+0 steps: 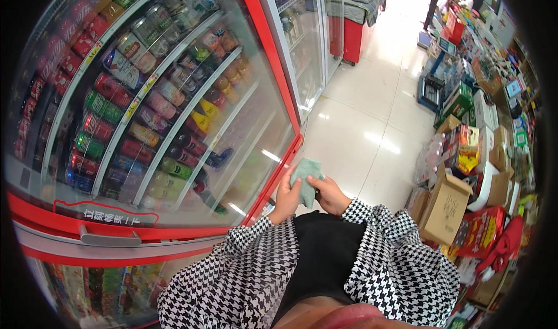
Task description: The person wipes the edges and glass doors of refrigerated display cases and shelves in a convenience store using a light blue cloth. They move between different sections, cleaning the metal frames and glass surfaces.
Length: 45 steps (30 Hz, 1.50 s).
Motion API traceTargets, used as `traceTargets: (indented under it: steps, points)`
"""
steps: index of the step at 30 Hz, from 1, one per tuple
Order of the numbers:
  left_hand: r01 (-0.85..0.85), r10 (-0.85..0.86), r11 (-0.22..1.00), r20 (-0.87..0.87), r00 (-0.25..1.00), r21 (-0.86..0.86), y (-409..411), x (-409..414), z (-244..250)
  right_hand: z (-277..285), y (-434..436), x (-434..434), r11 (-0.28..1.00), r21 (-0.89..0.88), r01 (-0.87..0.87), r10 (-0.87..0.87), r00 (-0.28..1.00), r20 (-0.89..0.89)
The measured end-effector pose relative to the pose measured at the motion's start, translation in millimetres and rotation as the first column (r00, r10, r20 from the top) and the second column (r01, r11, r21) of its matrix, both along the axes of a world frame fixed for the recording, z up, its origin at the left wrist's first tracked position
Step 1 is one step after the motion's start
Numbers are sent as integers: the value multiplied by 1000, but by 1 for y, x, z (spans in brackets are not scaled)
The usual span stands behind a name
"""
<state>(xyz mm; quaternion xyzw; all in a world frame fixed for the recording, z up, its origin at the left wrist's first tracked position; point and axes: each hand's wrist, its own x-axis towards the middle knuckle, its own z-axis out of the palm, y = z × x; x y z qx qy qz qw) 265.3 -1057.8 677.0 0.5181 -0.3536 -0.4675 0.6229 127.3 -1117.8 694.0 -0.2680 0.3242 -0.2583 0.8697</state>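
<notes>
A folded pale green cloth [308,183] is held in front of my body, between both hands. My left hand [287,197] grips its left side, with the thumb lying across the front. On the other side my right hand [330,194] pinches the cloth's right edge between thumb and fingers. Close to my left hand runs the red frame [279,175] of a glass-door drinks cooler [244,124]. Behind its glass stand rows of cans and bottles on white-edged shelves, and a grey handle [110,237] sits on the red door edge.
Along the right lie cardboard boxes [444,209], a red bag [481,231] and a blue platform scale [431,91]. Shiny floor tiles [357,124] run between them and the coolers. Farther off, a red chest [348,37] stands under a grey quilted cover [355,2].
</notes>
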Motion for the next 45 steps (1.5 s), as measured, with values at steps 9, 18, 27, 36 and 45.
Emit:
traceTargets:
  steps: [9, 18, 27, 36, 45]
  points:
    - [70, -74, 991, 27, 997, 118, -90, -60, 16, 3, -100, -56, 987, 26, 161, -163, 983, 86]
    - [73, -69, 996, -87, 994, 52, -187, -63, -19, 12, -201, -49, 988, -116, 98, -87, 991, 99]
    - [133, -125, 977, 57, 991, -170, -330, -21, 17, 92, -375, 0, 816, -574, 67, -144, 985, -90]
    - [-4, 5, 998, 28, 1000, -58, -391, 39, 34, 255, -490, 108, -360, -914, 187, -244, 927, 286]
    - [-453, 453, 891, 119, 884, -27, -378, 63, 25, 431, -546, 213, -908, -186, 375, 140, 691, 709]
